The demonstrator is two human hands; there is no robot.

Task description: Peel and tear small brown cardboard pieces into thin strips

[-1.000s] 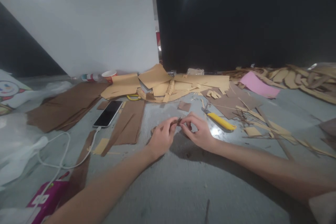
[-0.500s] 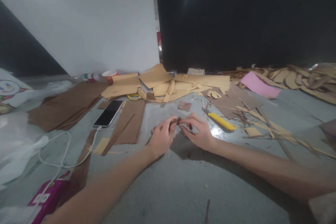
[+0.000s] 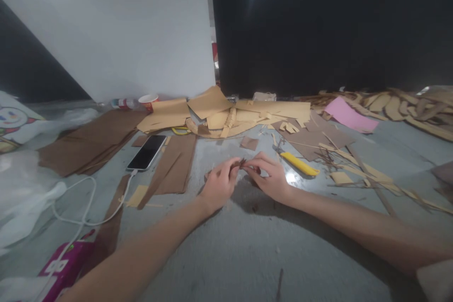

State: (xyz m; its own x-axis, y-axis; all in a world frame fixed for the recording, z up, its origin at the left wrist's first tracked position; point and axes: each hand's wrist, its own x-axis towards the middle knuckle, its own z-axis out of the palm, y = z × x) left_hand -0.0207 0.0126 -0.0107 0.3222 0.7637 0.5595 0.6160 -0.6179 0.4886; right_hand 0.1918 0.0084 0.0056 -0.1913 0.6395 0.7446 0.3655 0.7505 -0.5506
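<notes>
My left hand (image 3: 218,184) and my right hand (image 3: 269,177) meet over the grey floor, fingertips pinched together on a small dark brown cardboard piece (image 3: 241,163) held between them. Both hands hover just above the surface. A yellow utility knife (image 3: 299,163) lies just right of my right hand. A small brown cardboard square (image 3: 248,143) lies just beyond the hands.
A phone (image 3: 146,152) on a white cable (image 3: 79,203) lies to the left among brown cardboard sheets (image 3: 88,144). Tan cardboard pieces (image 3: 219,113) pile at the back, with a pink sheet (image 3: 348,115) and strips at right. A paper cup (image 3: 147,100) and a magenta box (image 3: 63,269) sit left.
Almost nothing: my fingers shift slightly on the small piece, and the view drifts a little.
</notes>
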